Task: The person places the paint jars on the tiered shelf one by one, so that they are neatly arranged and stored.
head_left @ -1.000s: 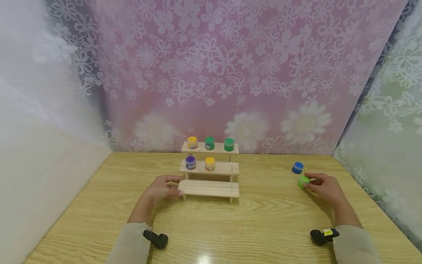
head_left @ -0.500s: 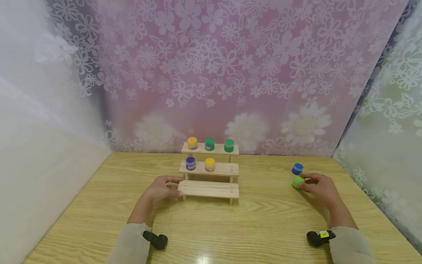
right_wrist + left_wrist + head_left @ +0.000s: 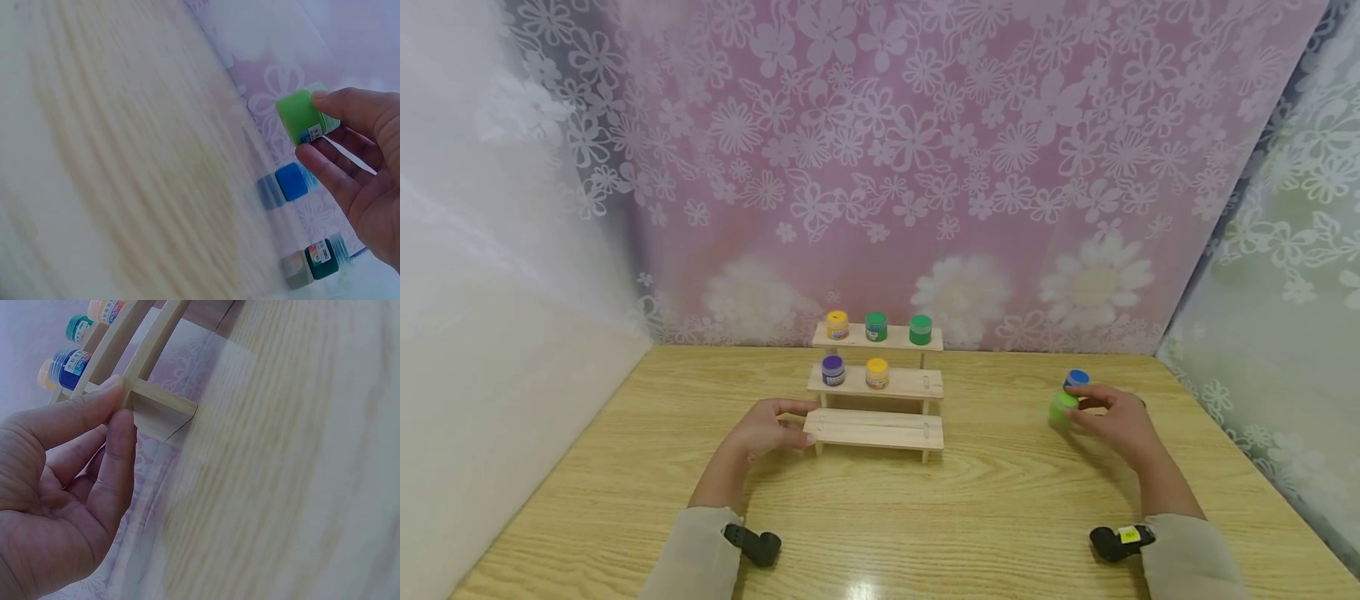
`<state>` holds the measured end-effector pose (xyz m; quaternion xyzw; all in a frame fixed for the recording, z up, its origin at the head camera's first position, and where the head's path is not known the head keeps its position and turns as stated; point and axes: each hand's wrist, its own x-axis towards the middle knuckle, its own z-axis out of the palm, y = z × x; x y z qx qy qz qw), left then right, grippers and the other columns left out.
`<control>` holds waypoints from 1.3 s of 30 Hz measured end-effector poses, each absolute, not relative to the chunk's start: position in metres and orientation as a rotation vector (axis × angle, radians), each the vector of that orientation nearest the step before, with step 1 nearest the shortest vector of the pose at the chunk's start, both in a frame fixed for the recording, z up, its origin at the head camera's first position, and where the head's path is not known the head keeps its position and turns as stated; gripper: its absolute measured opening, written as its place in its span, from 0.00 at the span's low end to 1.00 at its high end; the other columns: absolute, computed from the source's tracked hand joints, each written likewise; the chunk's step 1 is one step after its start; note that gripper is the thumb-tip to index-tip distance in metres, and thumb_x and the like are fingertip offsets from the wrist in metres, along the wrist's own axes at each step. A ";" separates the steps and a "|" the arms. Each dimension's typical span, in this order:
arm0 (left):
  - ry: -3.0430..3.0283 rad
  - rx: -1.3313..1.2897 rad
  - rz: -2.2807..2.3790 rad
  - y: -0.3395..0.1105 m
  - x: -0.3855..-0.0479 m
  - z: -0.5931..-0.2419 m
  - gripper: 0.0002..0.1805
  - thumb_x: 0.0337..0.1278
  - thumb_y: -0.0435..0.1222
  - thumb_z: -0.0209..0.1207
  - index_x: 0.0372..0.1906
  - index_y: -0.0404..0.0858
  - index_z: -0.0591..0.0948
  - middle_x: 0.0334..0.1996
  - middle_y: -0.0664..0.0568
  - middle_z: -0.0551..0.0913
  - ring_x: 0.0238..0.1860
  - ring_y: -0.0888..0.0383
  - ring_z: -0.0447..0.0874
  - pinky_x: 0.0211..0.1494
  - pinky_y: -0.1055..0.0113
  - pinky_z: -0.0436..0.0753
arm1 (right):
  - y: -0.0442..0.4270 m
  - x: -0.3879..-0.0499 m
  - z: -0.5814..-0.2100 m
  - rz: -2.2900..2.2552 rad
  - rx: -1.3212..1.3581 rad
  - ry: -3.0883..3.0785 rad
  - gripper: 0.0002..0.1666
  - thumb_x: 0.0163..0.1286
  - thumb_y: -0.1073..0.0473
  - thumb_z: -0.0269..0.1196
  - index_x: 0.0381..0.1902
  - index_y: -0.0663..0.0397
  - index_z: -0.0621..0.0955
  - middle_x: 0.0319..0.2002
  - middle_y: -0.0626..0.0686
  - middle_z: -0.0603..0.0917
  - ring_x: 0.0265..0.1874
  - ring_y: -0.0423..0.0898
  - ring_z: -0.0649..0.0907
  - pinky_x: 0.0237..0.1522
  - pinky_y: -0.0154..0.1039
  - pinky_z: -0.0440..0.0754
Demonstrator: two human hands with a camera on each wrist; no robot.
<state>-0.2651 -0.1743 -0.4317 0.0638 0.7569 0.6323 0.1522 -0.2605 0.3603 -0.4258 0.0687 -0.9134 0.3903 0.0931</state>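
Observation:
My right hand [image 3: 1116, 421] pinches a light green paint jar [image 3: 301, 115] between thumb and fingertips; it looks raised off the table in the right wrist view. Just behind it stands a blue paint jar [image 3: 1077, 380], partly covered by the fingers. At the left, my left hand [image 3: 769, 429] pinches the end of the lowest step of a three-tier wooden rack [image 3: 872, 429]. On the rack's top tier sit a yellow jar [image 3: 837, 325], a green jar [image 3: 876, 327] and another green jar [image 3: 921, 329]. Its middle tier holds a purple jar [image 3: 832, 371] and a yellow jar [image 3: 877, 373]; the lowest tier is bare.
A dark green jar [image 3: 322, 259] stands beyond the blue one in the right wrist view; the right hand mostly hides it from the head camera. Wood-grain table [image 3: 970, 517] lies between rack and right hand. A flowered curtain [image 3: 895, 167] closes off the back.
My right hand has carried the light green jar to the left, and it now overlaps the front of the blue jar in the head view. The left hand and rack stay put.

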 end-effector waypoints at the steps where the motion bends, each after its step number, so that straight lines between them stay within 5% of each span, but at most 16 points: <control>1: 2.168 0.186 1.816 -0.175 -0.266 -0.432 0.32 0.49 0.24 0.69 0.63 0.30 0.75 0.53 0.36 0.80 0.45 0.50 0.84 0.44 0.56 0.84 | 0.358 -0.260 -0.424 1.152 0.221 -2.713 0.31 0.67 0.49 0.67 0.61 0.61 0.78 0.53 0.64 0.80 0.51 0.60 0.77 0.36 0.33 0.80; 12: 2.157 0.188 1.821 -0.175 -0.267 -0.433 0.32 0.49 0.24 0.69 0.63 0.30 0.75 0.53 0.36 0.80 0.46 0.50 0.84 0.45 0.56 0.84 | 0.339 -0.257 -0.410 1.210 0.329 -2.647 0.30 0.66 0.51 0.68 0.61 0.61 0.78 0.52 0.60 0.80 0.44 0.38 0.78 0.41 0.29 0.80; 21: 2.158 0.194 1.821 -0.175 -0.266 -0.432 0.31 0.50 0.25 0.69 0.63 0.30 0.75 0.59 0.33 0.75 0.46 0.49 0.84 0.45 0.56 0.84 | 0.320 -0.256 -0.398 1.134 0.422 -2.594 0.26 0.65 0.53 0.69 0.58 0.57 0.81 0.49 0.56 0.81 0.45 0.51 0.79 0.39 0.27 0.80; 34: 2.171 0.218 1.805 -0.175 -0.265 -0.433 0.32 0.49 0.26 0.69 0.63 0.30 0.75 0.53 0.35 0.80 0.48 0.49 0.83 0.44 0.57 0.84 | 0.298 -0.253 -0.384 1.206 0.501 -2.577 0.25 0.65 0.54 0.69 0.57 0.58 0.81 0.52 0.57 0.81 0.42 0.35 0.80 0.38 0.32 0.83; 39: 2.180 0.200 1.804 -0.175 -0.265 -0.432 0.32 0.48 0.26 0.70 0.62 0.30 0.76 0.56 0.34 0.78 0.48 0.49 0.83 0.44 0.58 0.84 | 0.290 -0.252 -0.380 1.262 0.550 -2.530 0.24 0.64 0.56 0.69 0.56 0.60 0.81 0.52 0.57 0.80 0.44 0.41 0.81 0.39 0.32 0.83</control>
